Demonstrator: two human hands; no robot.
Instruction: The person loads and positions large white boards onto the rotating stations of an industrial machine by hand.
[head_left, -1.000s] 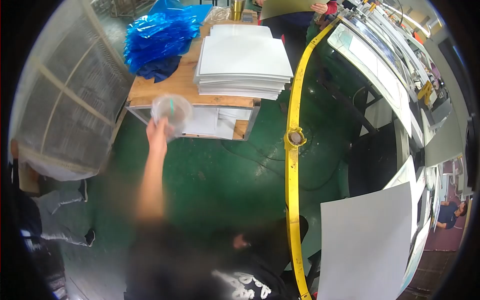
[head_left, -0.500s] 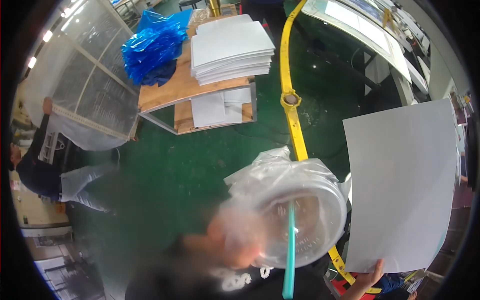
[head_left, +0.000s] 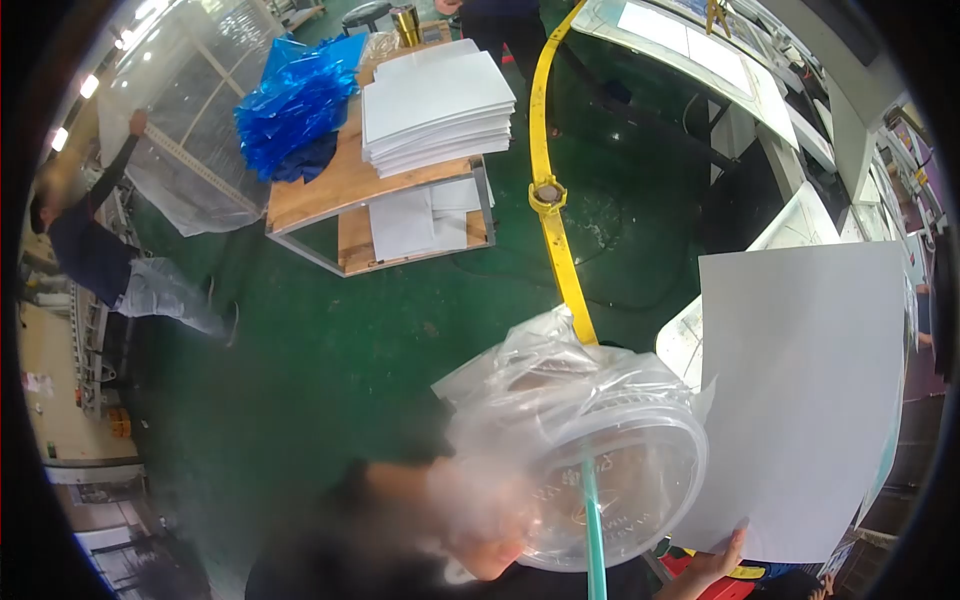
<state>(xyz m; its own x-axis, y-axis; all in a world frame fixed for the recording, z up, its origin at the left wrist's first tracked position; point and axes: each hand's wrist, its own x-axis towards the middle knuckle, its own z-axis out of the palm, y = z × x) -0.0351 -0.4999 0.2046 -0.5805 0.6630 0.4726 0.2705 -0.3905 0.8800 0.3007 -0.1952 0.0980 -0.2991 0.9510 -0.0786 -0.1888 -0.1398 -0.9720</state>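
Note:
Close to the camera, my left hand [head_left: 490, 540], partly blurred, is closed around a clear plastic cup [head_left: 670, 520] with a round lid. A green straw [head_left: 594, 530] sticks out of the lid toward me. Crumpled clear plastic bag [head_left: 540, 365] surrounds the cup's far side. Lower right, my right hand [head_left: 718, 562] grips the near edge of a large white sheet [head_left: 800, 400], thumb on top. The sheet stands up, slightly curved; my other right fingers are hidden behind it.
A wooden-topped cart [head_left: 310, 205] carries stacked white sheets [head_left: 440, 105] and blue plastic film [head_left: 295, 105]. A yellow floor strip [head_left: 557, 240] crosses the green floor. One person [head_left: 95, 250] at left holds a film-covered frame [head_left: 195, 130]; another [head_left: 505, 35] stands beyond the cart.
The cup has shifted slightly right and down, its lid tilting. The white sheet has dropped a little. The view has turned, and the person at left has moved.

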